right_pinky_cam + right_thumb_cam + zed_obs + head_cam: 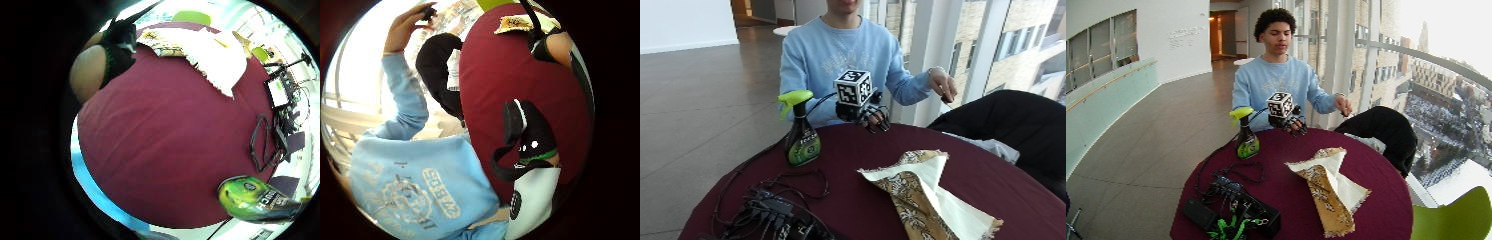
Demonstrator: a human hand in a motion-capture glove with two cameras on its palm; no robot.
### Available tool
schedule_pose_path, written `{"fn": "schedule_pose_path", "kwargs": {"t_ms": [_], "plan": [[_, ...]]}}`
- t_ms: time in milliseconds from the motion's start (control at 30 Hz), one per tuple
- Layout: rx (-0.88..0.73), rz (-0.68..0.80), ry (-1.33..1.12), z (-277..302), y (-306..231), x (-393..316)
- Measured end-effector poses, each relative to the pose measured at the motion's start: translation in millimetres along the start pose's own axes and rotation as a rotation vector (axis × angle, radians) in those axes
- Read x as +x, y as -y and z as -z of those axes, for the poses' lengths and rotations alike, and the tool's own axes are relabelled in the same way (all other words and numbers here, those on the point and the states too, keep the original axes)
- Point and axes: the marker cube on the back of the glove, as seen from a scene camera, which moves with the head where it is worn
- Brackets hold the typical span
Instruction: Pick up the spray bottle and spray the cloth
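One dark spray bottle with a green trigger [800,131] stood upright on the round maroon worktop [859,200], untouched. Nearby, the black-gloved right hand [871,117] hovered, grip relaxed and empty. It should wrap the neck, nozzle facing the patterned cream cloth [923,197].

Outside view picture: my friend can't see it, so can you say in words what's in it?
A person in a light blue sweater sits at a round dark red table, their black-gloved right hand raised above the table's far edge, holding nothing. A green-topped spray bottle stands upright beside that hand, and a folded cream and gold patterned cloth lies nearer the camera.
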Motion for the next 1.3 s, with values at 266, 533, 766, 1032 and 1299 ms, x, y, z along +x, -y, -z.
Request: {"fn": "schedule_pose_path", "kwargs": {"t_ms": [266,533,766,1032,1299], "plan": [[0.0,0.001,-0.018,5.1,13.7,1.5],[-0.022,-0.006,-0.028,2.9,13.3,2.4],[-0.014,-0.017,-0.032,7.6,9.0,3.7],[-0.007,-0.02,-0.042,11.0,4.2,5.3],[0.006,-0.025,-0.036,15.0,-3.2,2.5]]}}
